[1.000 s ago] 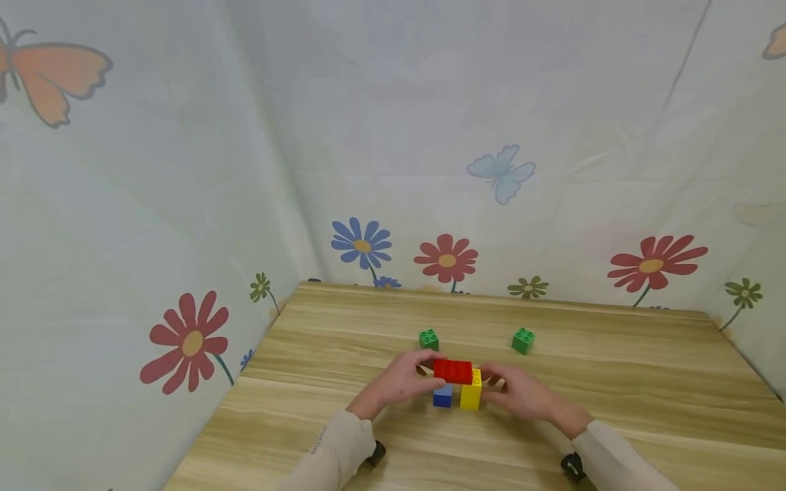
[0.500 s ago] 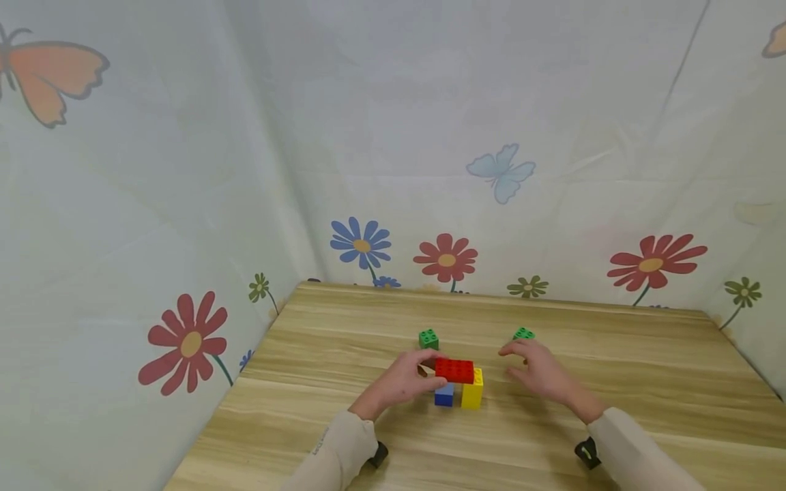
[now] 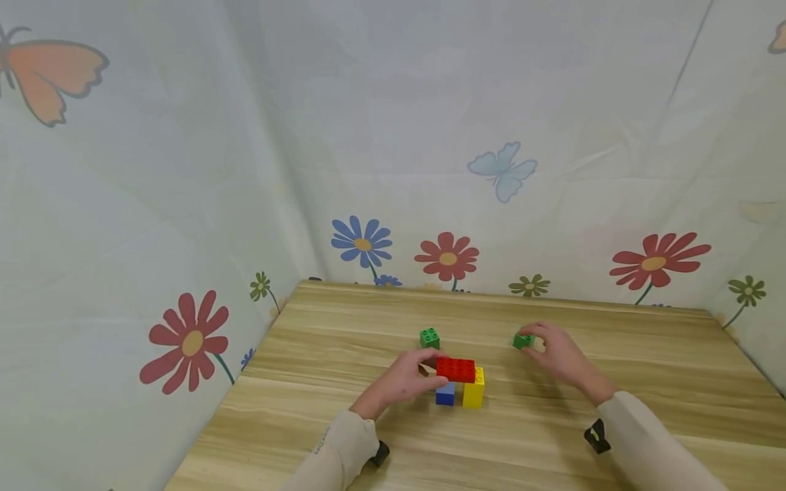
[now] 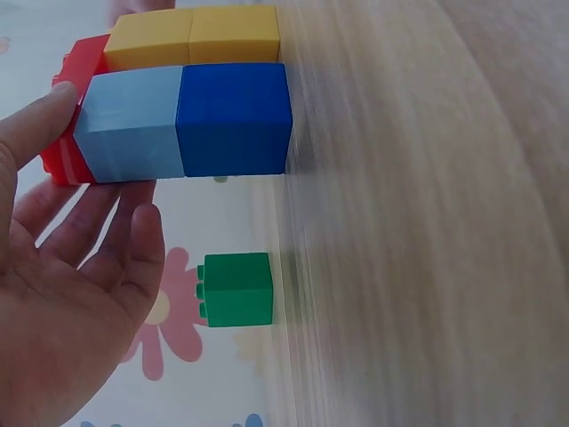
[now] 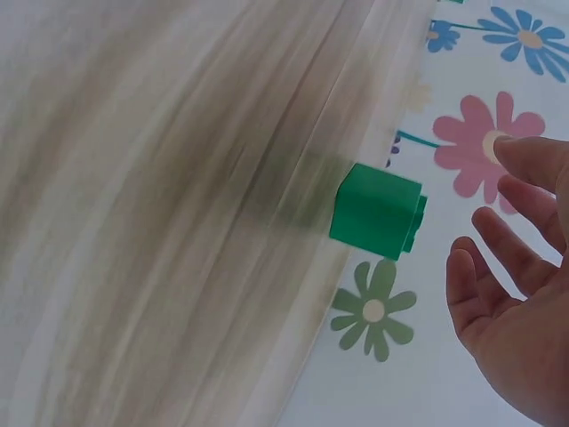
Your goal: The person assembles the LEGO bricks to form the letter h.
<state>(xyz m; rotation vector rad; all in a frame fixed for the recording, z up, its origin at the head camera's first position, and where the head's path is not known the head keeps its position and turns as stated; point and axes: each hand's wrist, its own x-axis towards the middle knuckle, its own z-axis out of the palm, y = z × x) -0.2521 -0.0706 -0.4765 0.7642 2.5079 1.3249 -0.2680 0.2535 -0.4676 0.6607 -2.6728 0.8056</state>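
While the left hand (image 3: 402,377) pinches the red brick (image 3: 456,369) over the blue stack (image 3: 445,395) and yellow stack (image 3: 473,395), the right hand (image 3: 561,353), relaxed and empty, is nearer to the right green brick (image 3: 520,342) — this lies on the desk (image 3: 331,320), just ahead of its fingertips.

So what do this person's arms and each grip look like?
Both arms wear long, pale beige sleeves. The left sleeve has small dark lettering, too blurred to read; the right sleeve shows no marking. A black strap piece sits by the left cuff, a matching one by the right. The left grip and right grip wear no gloves.
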